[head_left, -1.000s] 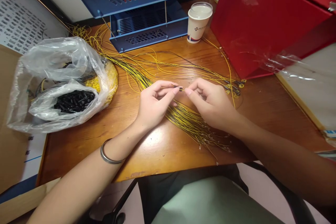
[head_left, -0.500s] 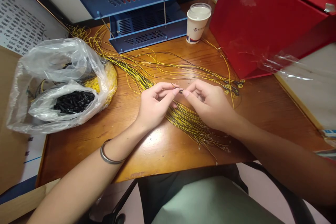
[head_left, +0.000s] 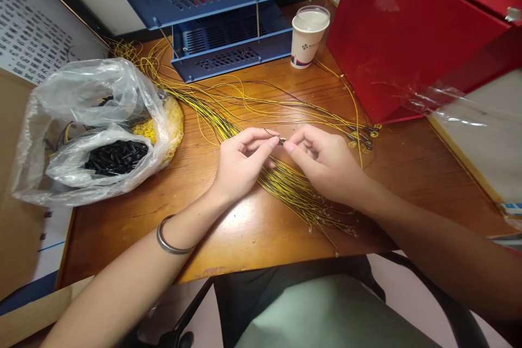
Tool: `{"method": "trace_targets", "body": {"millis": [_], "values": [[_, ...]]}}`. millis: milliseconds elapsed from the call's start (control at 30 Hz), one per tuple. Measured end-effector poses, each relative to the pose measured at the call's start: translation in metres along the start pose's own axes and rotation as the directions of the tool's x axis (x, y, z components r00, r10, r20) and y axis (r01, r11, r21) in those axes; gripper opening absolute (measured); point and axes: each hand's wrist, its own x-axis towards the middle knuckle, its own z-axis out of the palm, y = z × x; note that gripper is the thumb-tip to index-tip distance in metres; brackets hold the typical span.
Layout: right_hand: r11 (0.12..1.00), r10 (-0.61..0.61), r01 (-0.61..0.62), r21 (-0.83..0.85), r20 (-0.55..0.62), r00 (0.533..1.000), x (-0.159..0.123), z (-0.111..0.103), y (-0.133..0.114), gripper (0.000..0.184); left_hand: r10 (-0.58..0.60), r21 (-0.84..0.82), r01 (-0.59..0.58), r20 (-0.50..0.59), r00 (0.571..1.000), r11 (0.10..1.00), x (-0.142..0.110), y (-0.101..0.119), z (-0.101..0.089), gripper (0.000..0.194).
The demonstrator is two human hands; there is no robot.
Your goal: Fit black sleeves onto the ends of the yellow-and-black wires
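Observation:
My left hand (head_left: 241,163) and my right hand (head_left: 324,160) meet fingertip to fingertip above a bundle of thin yellow and black wires (head_left: 285,180) spread over the wooden desk (head_left: 244,228). Between the two pinches sits a small black sleeve (head_left: 281,141) on a wire end. The left hand pinches the wire, the right hand pinches the sleeve. A clear plastic bag (head_left: 93,125) at the left holds a heap of small black sleeves (head_left: 114,155). A metal bangle (head_left: 167,242) circles my left wrist.
Blue stacked letter trays (head_left: 220,16) stand at the back. A paper cup (head_left: 308,35) sits beside a big red box (head_left: 408,32) at the right. Finished wire ends with ring terminals (head_left: 365,136) lie near the red box. A chair and my lap are below the desk edge.
The two hands have stayed almost still; the fingertips have closed in slightly on the black sleeve between them.

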Motion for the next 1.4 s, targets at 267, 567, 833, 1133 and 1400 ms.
{"method": "trace_targets", "body": {"millis": [267,567,833,1133,1400], "values": [[0.999,0.030,-0.030,0.012,0.008,1.000,-0.0006,-0.0011,-0.0009,0.018,0.006,-0.004,-0.006,-0.019,1.000,1.000,-0.0004,-0.0007,0.0005,0.027],[0.999,0.003,-0.004,-0.051,-0.009,1.000,-0.0002,-0.0020,0.0013,0.019,0.097,-0.011,-0.097,-0.022,0.995,0.995,0.0002,-0.0003,0.0012,0.028],[0.993,-0.012,0.010,-0.117,-0.015,1.000,-0.0006,-0.0024,-0.0006,0.021,0.209,0.041,-0.206,-0.079,0.975,0.978,0.0000,-0.0007,0.0008,0.019],[0.989,0.029,-0.028,-0.144,0.005,1.000,-0.0001,-0.0004,0.0009,0.022,0.289,0.100,-0.276,-0.164,0.943,0.956,-0.0016,0.0018,-0.0015,0.026],[0.984,0.040,-0.037,-0.173,0.013,0.999,0.0008,-0.0008,-0.0003,0.023,0.269,0.092,-0.257,-0.164,0.949,0.962,-0.0031,0.0034,-0.0033,0.026]]}}
